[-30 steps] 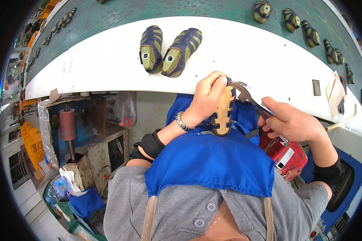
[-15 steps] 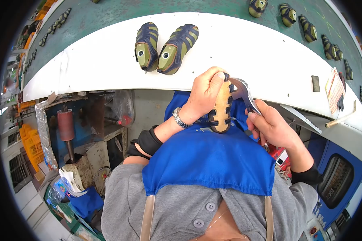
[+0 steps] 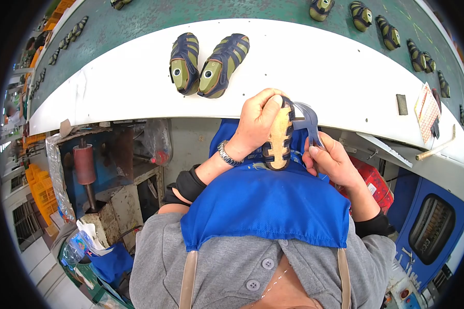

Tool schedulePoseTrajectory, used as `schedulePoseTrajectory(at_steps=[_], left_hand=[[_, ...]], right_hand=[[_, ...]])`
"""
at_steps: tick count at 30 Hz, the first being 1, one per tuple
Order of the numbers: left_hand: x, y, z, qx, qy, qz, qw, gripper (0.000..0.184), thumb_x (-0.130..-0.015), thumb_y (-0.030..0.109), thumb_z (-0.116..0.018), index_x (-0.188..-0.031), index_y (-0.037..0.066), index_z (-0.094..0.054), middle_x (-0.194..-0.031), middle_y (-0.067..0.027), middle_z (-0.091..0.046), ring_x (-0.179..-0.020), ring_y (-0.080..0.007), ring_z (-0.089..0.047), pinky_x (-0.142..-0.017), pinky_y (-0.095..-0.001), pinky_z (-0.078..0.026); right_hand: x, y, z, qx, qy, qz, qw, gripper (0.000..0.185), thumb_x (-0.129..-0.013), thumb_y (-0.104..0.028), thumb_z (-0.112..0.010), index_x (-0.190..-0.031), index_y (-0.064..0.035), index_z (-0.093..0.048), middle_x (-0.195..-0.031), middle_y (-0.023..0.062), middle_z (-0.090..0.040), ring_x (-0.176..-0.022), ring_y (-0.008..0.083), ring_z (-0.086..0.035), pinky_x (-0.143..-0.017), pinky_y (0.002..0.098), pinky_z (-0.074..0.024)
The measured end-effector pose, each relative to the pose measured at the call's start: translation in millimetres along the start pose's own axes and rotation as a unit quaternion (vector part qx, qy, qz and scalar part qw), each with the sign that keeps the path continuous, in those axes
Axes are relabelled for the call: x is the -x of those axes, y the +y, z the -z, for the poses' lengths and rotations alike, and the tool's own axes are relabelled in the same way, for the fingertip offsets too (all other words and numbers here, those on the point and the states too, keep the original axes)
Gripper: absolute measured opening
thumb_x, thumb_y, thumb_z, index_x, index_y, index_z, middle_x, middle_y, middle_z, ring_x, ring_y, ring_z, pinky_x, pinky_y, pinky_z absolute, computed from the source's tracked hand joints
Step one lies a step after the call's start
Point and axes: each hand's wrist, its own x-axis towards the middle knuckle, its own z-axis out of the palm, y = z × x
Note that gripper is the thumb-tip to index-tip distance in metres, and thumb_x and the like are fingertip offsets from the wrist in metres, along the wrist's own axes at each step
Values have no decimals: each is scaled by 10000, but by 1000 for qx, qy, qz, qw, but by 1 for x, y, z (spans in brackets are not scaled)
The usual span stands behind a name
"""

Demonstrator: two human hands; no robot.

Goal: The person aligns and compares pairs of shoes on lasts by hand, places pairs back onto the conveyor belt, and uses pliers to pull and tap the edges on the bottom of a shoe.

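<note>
My left hand [image 3: 257, 119] is closed around the upper end of a sandal [image 3: 280, 131], whose tan sole side faces up with dark strap ends folded over its edges. In my right hand [image 3: 331, 158] are metal lasting pincers [image 3: 309, 117], fingers wrapped round the handles. The pincers' head reaches the sandal's right edge near its upper end; whether the jaws grip a strap there cannot be made out. The sandal's lower end rests against my blue apron [image 3: 265, 201]. Beyond my hands, a pair of navy and green sandals on lasts [image 3: 214, 67] stands on the white table.
The white tabletop [image 3: 139, 77] curves in front of me, with a green belt [image 3: 273, 11] behind carrying several sandals [image 3: 388, 33]. At right lie a dark block [image 3: 401, 104], a printed sheet [image 3: 427, 113] and a stick [image 3: 438, 148]. A machine with a red roller [image 3: 84, 164] stands left.
My right hand and the pincers have shifted left and slightly down, the pincers turning more upright. The sandal and my left hand have moved a little left. The camera view has shifted slightly.
</note>
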Motion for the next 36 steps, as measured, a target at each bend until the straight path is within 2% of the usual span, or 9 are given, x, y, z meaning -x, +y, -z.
schedulePoseTrajectory(at_steps=[4,7,10,13,22,31,36], left_hand=[[0,1,-1,39,1,4,999,271,-1025,172,-459,-1059,-34,-631,-842,-29,-654,-747,-61,-583,-670,-217,-479],[2,0,-6,97,50,22,994,235,-1015,144,-482,-1086,-28,-624,-851,-30,-654,-758,-62,-595,-674,-212,-483],[4,-3,-1,115,25,29,993,210,-1004,122,-503,-1106,-23,-617,-866,-33,-654,-773,-64,-604,-683,-210,-489],[4,-2,-6,122,39,14,992,209,-1003,120,-500,-1098,-20,-622,-882,-35,-657,-779,-62,-603,-688,-210,-490],[6,0,-4,88,15,30,996,250,-1002,140,-480,-1095,-32,-637,-897,-43,-655,-776,-68,-591,-701,-218,-489],[4,0,3,77,-33,79,993,288,-996,144,-433,-1119,-35,-624,-922,-62,-652,-825,-128,-666,-744,-253,-531],[3,-4,5,66,-38,50,996,290,-999,153,-427,-1120,-29,-619,-925,-82,-657,-826,-157,-681,-751,-276,-545]], right_hand=[[-2,5,1,-26,-12,7,1000,137,-1020,-175,-458,-1033,-55,-522,-733,15,-574,-599,81,-540,-527,233,-417],[-3,13,0,-59,-8,13,998,138,-1017,-180,-465,-1035,-58,-528,-740,15,-582,-599,80,-539,-519,228,-404],[-4,20,1,-71,-6,25,997,136,-1010,-180,-477,-1037,-59,-533,-748,18,-590,-605,76,-536,-517,224,-396],[-2,18,1,-70,-5,16,997,140,-1004,-186,-486,-1032,-59,-538,-749,16,-591,-609,74,-532,-527,222,-401],[9,1,5,7,-15,-16,1000,134,-995,-178,-497,-1025,-56,-545,-785,-7,-588,-711,62,-518,-634,236,-433],[13,5,6,106,4,6,994,135,-989,-160,-502,-932,-38,-508,-748,19,-603,-691,103,-555,-657,282,-474],[13,1,7,150,1,32,988,125,-984,-146,-495,-949,-28,-513,-760,42,-621,-682,121,-571,-651,291,-480]])
